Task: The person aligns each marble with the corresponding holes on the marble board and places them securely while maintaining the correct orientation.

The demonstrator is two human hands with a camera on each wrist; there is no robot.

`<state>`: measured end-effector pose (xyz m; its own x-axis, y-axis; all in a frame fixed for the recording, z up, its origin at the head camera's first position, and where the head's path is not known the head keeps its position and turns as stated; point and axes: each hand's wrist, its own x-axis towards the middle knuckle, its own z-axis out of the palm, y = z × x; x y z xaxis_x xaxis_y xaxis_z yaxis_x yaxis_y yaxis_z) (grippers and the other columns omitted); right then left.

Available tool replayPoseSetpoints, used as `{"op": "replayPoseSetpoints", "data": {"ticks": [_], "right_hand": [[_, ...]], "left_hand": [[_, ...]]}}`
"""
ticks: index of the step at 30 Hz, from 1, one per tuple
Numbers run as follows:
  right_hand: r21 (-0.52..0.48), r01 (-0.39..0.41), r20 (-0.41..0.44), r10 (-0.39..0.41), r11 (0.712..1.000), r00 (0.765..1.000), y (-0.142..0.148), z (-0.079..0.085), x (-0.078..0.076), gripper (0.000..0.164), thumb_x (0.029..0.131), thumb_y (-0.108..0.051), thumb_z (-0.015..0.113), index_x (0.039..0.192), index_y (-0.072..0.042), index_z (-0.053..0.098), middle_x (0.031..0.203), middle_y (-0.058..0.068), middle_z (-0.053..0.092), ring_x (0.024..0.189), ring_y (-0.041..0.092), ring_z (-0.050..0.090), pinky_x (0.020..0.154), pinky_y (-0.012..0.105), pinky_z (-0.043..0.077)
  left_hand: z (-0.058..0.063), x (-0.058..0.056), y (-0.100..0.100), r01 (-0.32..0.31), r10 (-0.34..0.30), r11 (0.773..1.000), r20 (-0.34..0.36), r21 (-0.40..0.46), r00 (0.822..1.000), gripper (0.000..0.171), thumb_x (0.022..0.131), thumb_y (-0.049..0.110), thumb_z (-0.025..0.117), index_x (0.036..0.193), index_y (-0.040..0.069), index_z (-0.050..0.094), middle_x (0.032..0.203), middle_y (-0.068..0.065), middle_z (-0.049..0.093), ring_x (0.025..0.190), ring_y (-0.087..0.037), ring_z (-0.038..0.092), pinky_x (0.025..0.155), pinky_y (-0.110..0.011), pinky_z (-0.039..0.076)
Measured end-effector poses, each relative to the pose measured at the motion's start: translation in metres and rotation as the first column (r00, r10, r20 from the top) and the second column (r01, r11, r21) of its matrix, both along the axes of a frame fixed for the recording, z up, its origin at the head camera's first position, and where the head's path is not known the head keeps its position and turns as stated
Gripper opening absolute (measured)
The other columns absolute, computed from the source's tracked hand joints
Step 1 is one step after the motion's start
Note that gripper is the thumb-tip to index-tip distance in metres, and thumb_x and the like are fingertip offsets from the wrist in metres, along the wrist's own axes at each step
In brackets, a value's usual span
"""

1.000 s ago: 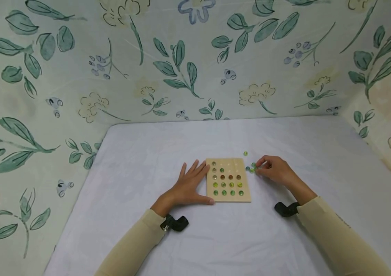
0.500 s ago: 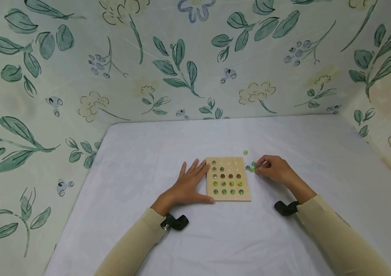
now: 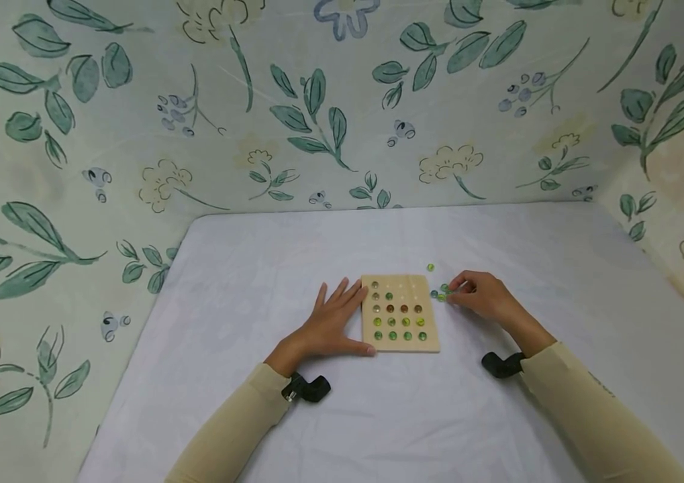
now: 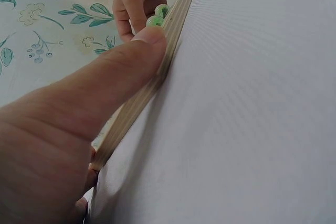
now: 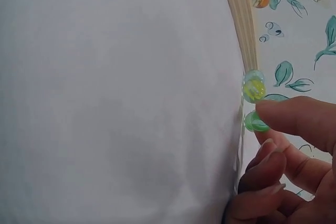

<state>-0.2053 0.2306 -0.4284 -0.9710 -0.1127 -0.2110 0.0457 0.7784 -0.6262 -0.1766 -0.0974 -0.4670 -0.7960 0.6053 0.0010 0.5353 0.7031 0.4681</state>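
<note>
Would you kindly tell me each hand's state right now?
Left hand: open, touching the wooden board.
Right hand: curled beside loose marbles; whether it holds one cannot be told.

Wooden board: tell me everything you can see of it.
The wooden board is a thin, pale, roughly rectangular slab with grain stripes along its edge, lying flat on the white cloth. Marbles fill its three near rows: green, yellow-green, then mostly reddish-brown. The next row has two, the far row one, at the left; pale spots mark unfilled places. The left hand touches its left side and near left corner.
</note>
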Motion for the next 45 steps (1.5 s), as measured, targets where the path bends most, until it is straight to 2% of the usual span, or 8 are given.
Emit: {"op": "replayPoseSetpoints", "data": {"ticks": [14, 24, 45], "right_hand": [[0.003, -0.019, -0.037, 0.019, 1.000, 0.999, -0.005, 0.004, -0.004, 0.021, 0.091, -0.025, 0.066, 0.104, -0.009, 0.064, 0.089, 0.010, 0.058, 0.074, 0.023, 0.050, 0.059, 0.031, 0.043], [-0.046, -0.050, -0.052, 0.047, 0.998, 0.998, -0.019, 0.009, -0.005, 0.022, 0.090, -0.024, 0.067, 0.104, -0.007, 0.065, 0.087, 0.009, 0.060, 0.073, 0.022, 0.050, 0.058, 0.031, 0.041], [-0.099, -0.107, -0.110, 0.096, 0.989, 0.989, -0.044, 0.003, -0.012, 0.016, 0.090, -0.020, 0.068, 0.101, -0.009, 0.067, 0.078, 0.008, 0.059, 0.064, 0.022, 0.048, 0.053, 0.031, 0.040]], "left_hand": [[-0.002, 0.000, -0.001, -0.001, 0.001, 1.000, 0.009, -0.005, 1.000, 0.117, 0.071, 0.077, 0.063, 0.157, 0.016, 0.011, 0.162, -0.002, 0.006, 0.148, -0.025, -0.004, 0.113, -0.054, -0.012], [-0.002, -0.002, -0.001, -0.001, 0.001, 1.000, -0.005, -0.010, 1.000, 0.116, 0.071, 0.076, 0.064, 0.157, 0.016, 0.012, 0.162, -0.002, 0.007, 0.148, -0.025, -0.004, 0.113, -0.055, -0.011], [-0.001, -0.001, 0.000, -0.008, 0.008, 1.000, -0.004, -0.020, 1.000, 0.116, 0.071, 0.076, 0.064, 0.157, 0.016, 0.013, 0.162, -0.002, 0.007, 0.148, -0.025, -0.003, 0.113, -0.055, -0.011]]}}
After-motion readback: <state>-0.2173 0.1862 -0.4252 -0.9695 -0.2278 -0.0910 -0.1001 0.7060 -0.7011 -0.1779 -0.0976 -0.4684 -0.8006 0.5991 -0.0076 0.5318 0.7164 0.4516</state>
